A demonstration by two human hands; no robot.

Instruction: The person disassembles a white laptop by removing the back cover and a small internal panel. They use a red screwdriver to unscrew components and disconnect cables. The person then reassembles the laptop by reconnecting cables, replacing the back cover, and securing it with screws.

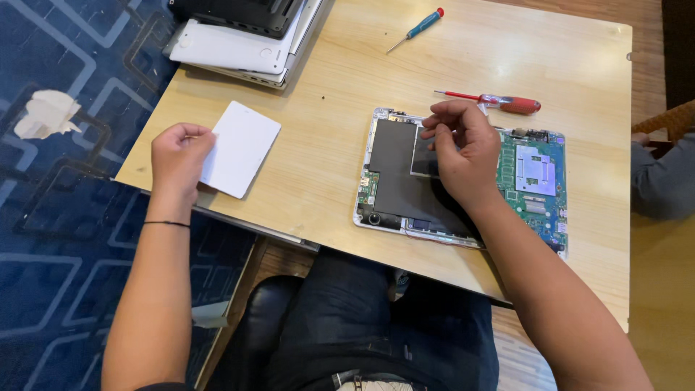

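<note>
Fingers: right hand (463,156) curled, tips pinching the edge of a dark sheet (425,156), lifted slightly off the battery (398,174), apparently to peel it.
Left hand: left hand (177,156) closed on a white plastic card (239,148), held flat at the table edge, seemingly parked within reach.
Device: opened tablet (460,181), back removed, green circuit board (536,177) exposed, lying near the front of the wooden table (326,108).
Tools: red screwdriver (499,103) just behind the device; blue screwdriver (420,27) farther back.
Background: stacked white devices (239,43) at the far left corner.
</note>
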